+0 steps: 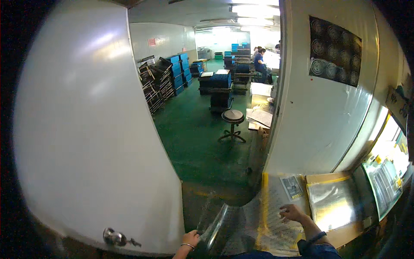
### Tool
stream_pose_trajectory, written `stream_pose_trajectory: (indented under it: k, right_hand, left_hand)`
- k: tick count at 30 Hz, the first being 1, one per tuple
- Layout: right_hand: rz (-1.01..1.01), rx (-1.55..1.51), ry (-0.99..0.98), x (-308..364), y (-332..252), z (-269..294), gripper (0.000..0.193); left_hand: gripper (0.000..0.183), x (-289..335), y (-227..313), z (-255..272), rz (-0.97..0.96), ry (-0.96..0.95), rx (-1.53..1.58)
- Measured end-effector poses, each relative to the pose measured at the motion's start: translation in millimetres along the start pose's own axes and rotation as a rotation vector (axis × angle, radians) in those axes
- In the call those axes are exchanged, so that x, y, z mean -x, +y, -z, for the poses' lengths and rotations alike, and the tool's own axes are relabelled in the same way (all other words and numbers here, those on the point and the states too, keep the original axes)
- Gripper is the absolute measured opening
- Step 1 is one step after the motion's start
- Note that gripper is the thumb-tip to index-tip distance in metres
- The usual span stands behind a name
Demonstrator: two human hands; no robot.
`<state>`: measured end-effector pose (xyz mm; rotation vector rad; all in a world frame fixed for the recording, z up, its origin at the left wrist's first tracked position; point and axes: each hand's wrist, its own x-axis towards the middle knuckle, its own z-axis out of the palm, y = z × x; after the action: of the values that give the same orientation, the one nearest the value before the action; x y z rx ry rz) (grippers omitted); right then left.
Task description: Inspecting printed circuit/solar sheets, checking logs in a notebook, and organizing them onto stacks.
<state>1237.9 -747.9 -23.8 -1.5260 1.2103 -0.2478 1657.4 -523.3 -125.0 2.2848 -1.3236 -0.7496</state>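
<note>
Nearest the camera, at the lower edge, a transparent plastic film (221, 224) is seen, curled upward into a glossy fold between the two hands. Its left side appears to be pinched by the closed fingers of the left hand (191, 238). The right hand (292, 213) is held with fingers loosely bent and parted; whether anything is touched by it cannot be told.

The film is judged light, springy and slippery, easily creased or scratched; it would best be held near opposite margins, with the curl left unpinched.

To its right, a yellow strip (264, 207) is seen, then a small printed sheet (292, 187) and a silver-faced panel (332, 203), by whose edges the film could be snagged. On the left, movement is bounded by the white door (95, 129) and its knob (114, 236). Ahead, more room is offered over the green floor (194, 146), where a round stool (233, 115) is placed.
</note>
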Motion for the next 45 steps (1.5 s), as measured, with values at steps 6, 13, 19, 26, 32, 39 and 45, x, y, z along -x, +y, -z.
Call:
stream_pose_trajectory:
  k: [6, 13, 19, 26, 32, 39, 45]
  right_hand:
    - [0.067, -0.078, -0.148, -138.8, 21.9, 7.1, 0.046]
    - [0.099, 0.307, -0.202, -302.3, -43.5, 8.6, 0.049]
    - [0.215, 0.323, -0.182, -422.5, -69.4, -21.2, 0.052]
    - [0.225, -0.055, -0.048, -529.3, -203.4, 19.2, 0.046]
    - [0.427, 0.253, 0.461, -569.3, -334.8, 105.2, 0.049]
    - [0.823, -0.305, 0.711, -620.3, -459.9, 164.6, 0.031]
    - [0.76, -0.028, 0.997, -700.8, -541.5, 256.7, 0.036]
  left_hand:
    - [0.025, -115.5, 23.8, 36.0, 0.0, 0.076, 0.03]
    - [0.023, -293.7, 17.3, 95.2, 0.071, 0.034, -0.227]
    - [0.028, -416.9, 49.2, 140.9, 0.301, -0.091, 0.359]
    - [0.021, -626.1, 0.6, 153.7, -0.316, 0.244, -0.29]
    - [0.018, -777.6, 127.4, 247.4, -0.254, 0.205, 0.221]
    - [0.01, -898.3, 192.8, 376.3, -0.547, 0.275, 0.695]
    - [0.014, -938.0, 234.4, 516.3, -0.568, 0.357, 0.855]
